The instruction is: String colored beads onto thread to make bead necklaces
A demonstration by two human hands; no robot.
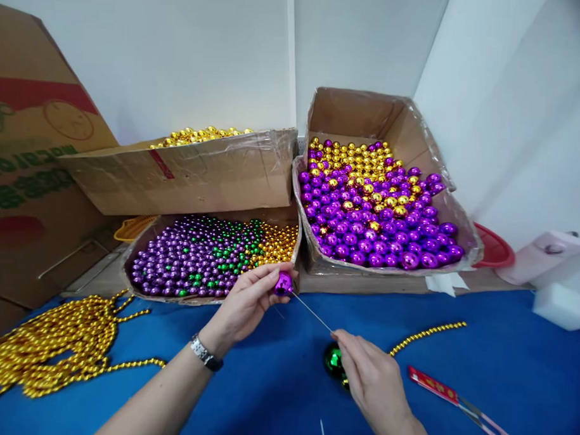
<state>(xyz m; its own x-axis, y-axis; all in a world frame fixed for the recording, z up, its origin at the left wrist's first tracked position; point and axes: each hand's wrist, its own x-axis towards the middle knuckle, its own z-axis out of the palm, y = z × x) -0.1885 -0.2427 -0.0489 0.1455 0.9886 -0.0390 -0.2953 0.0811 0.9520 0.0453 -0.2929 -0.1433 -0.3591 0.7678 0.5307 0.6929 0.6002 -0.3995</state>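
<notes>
My left hand (pixel 246 303) pinches a shiny purple bead (pixel 283 284) just in front of the low box of beads (pixel 211 255). A thin metal needle (pixel 310 311) runs from that bead down to my right hand (pixel 372 379), which grips its lower end. Under my right hand sits a green bead (pixel 333 360), partly hidden by the fingers. A short strand of small gold beads (pixel 426 334) trails off to the right from beneath that hand. A watch is on my left wrist.
A cardboard box (pixel 317 256) of large purple and gold beads stands at the back right, another box (pixel 187 172) of gold beads at the back left. A heap of gold bead strands (pixel 47 345) lies left on the blue cloth. Scissors (pixel 464 404) lie at right.
</notes>
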